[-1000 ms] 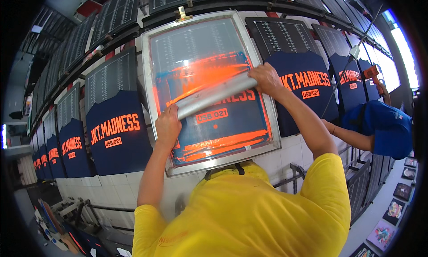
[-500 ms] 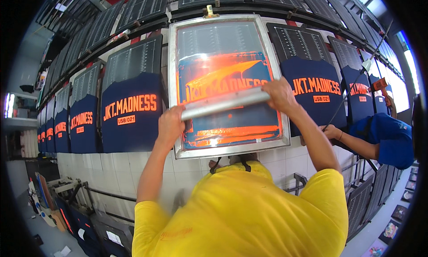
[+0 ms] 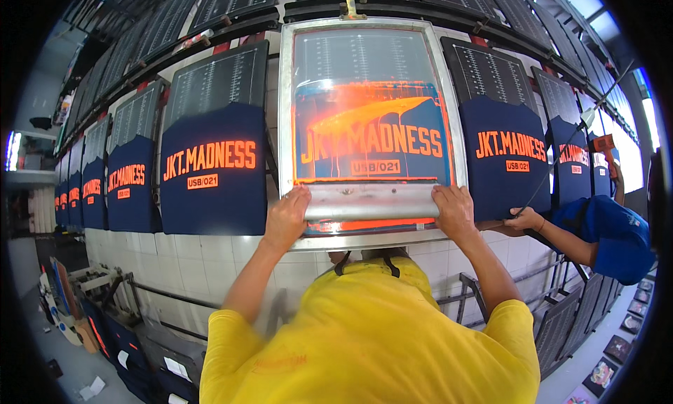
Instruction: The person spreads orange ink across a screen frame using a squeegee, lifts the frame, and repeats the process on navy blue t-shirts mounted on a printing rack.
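A wide metal-handled squeegee [image 3: 371,202] lies across the near part of a silver-framed printing screen [image 3: 287,102]. My left hand [image 3: 287,213] grips its left end, and my right hand [image 3: 456,209] is closed round the right end. Bright orange ink [image 3: 371,116] is smeared over the upper mesh, with drips running down from it. Orange lettering shows through the mesh between that ink and the squeegee. Another orange ink streak [image 3: 336,226] lies on the near side of the squeegee. The blade edge is hidden under the handle.
Dark boards with navy shirts [image 3: 210,211] printed in orange stand in a row on both sides. A metal clamp [image 3: 352,11] sits at the screen's far edge. At the right, a person in a blue shirt [image 3: 610,229] holds a rod and an orange heat gun [image 3: 601,143].
Both my hands have pulled the squeegee toward me, from the middle of the screen to its near part. The lettering it covered now shows, and the squeegee has levelled from a slant.
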### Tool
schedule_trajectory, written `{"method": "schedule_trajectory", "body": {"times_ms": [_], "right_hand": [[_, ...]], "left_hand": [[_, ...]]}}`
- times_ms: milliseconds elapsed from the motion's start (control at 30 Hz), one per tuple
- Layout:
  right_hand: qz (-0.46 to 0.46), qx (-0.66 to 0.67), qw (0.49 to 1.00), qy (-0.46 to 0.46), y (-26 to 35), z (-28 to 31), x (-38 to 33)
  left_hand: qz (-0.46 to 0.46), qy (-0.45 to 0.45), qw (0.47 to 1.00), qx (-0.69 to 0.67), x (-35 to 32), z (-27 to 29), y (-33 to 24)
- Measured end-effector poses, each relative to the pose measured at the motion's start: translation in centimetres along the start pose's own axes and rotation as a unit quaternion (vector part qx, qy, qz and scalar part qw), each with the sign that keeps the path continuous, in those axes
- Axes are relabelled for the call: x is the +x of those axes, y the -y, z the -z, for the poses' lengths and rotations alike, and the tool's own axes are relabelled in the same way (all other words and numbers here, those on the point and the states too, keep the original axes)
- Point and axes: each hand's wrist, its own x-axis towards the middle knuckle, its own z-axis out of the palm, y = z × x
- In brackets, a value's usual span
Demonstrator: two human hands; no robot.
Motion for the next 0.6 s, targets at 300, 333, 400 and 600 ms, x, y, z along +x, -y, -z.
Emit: {"method": "schedule_trajectory", "body": {"times_ms": [300,333,400,600], "right_hand": [[-0.022,-0.045,0.999,-0.007,-4.6,-0.8,11.7],[-0.021,-0.035,0.999,-0.010,-5.5,-1.1,12.8],[-0.019,-0.018,0.999,-0.020,-7.2,-1.6,14.9],[-0.039,0.009,0.999,0.006,-8.0,0.6,16.5]], "left_hand": [[-0.019,-0.007,1.000,-0.016,12.3,-1.2,8.4],[-0.022,-0.006,1.000,-0.019,13.7,-1.2,9.2],[-0.021,0.000,1.000,-0.022,15.6,-1.1,10.1],[0.045,0.064,0.997,0.020,16.9,0.5,9.4]]}}
